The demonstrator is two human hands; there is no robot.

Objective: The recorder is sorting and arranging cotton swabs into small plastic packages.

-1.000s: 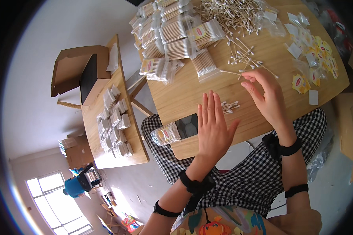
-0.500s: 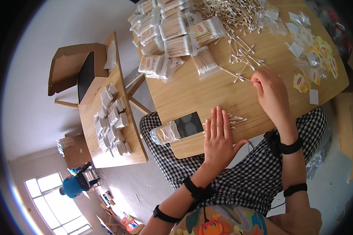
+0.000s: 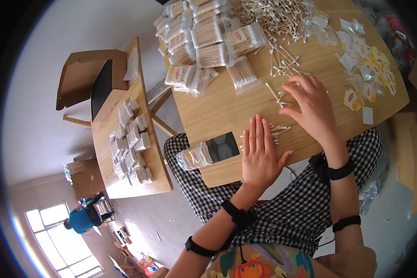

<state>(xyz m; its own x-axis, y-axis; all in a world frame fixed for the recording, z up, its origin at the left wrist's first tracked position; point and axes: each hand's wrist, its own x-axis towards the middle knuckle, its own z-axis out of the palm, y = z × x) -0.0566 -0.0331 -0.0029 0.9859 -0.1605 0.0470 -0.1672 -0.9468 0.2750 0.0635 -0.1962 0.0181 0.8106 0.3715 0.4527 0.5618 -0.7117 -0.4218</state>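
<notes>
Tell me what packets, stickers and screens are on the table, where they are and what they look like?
Filled packets: far left of the wooden table, clear bags of cotton swabs with red-and-yellow labels.
Single packet: near edge, left of the left hand, same look.
Dark screen: flat beside that packet, black rectangle.
Loose labels: far right, beyond the right hand, small yellow and red cards among empty clear bags.

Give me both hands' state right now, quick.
Left hand: open, flat on the table, fingertips by a small bunch of cotton swabs.
Right hand: fingers curled over loose cotton swabs; whether it grips any cannot be told.
</notes>
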